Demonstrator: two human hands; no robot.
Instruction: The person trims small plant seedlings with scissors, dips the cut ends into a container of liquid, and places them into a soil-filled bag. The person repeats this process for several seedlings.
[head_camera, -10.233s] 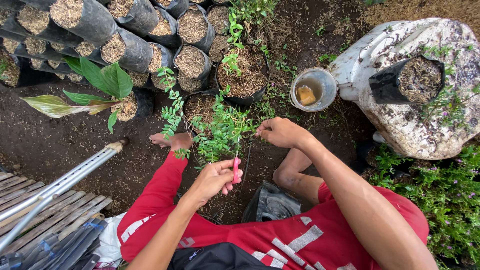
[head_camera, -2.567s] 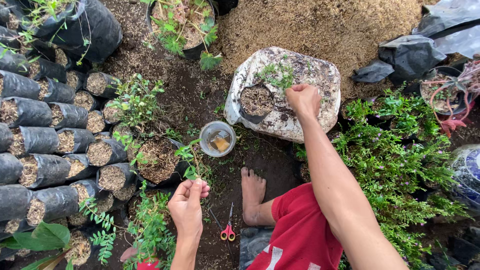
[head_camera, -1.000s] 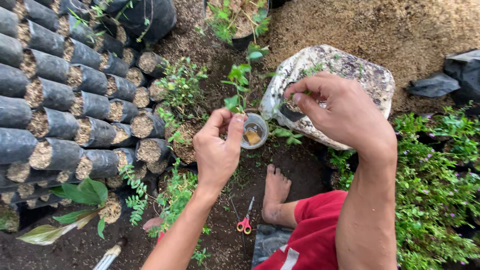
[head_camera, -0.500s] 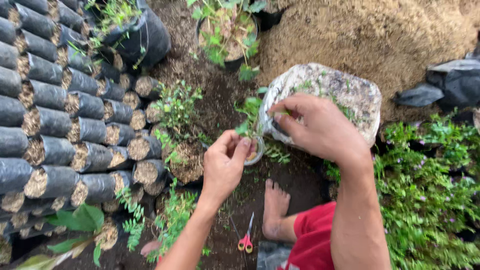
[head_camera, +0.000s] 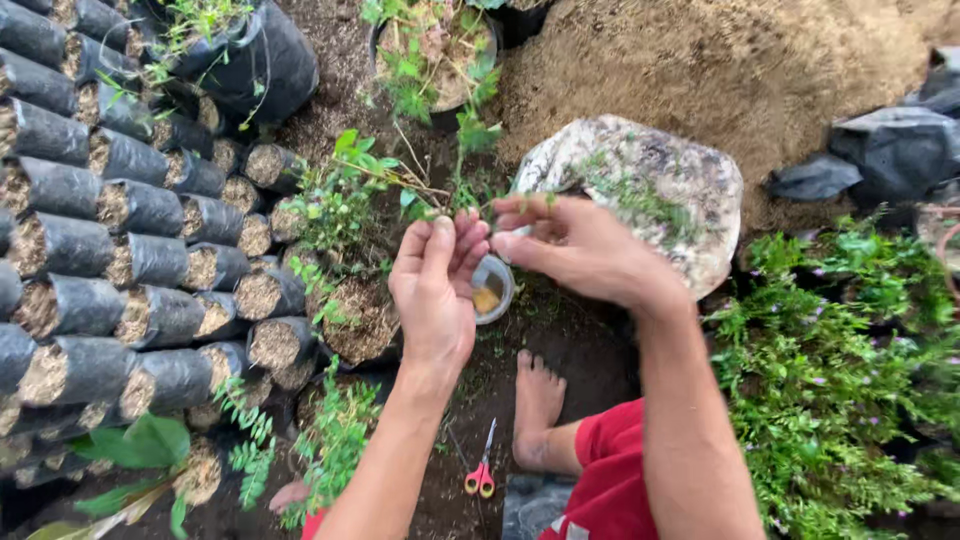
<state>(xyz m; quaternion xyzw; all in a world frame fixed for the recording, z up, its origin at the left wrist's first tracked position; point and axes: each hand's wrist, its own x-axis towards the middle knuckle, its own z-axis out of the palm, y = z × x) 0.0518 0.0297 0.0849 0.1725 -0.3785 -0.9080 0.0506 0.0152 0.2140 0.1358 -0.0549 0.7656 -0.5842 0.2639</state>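
Head view: our left hand (head_camera: 433, 290) and right hand (head_camera: 575, 245) meet over the cup (head_camera: 493, 285), fingers pinched nearly shut on one thin cutting (head_camera: 420, 188) whose leafy end points up-left. We judge the stem could snap or slip if the pinch tightens or loosens; a dropped hand could tip the cup just below. Count: one cup, one pair of scissors (head_camera: 481, 470) on the soil near our one bare foot (head_camera: 537, 405), one white sack (head_camera: 650, 190), many black soil-filled bags (head_camera: 150, 260), too many to count.
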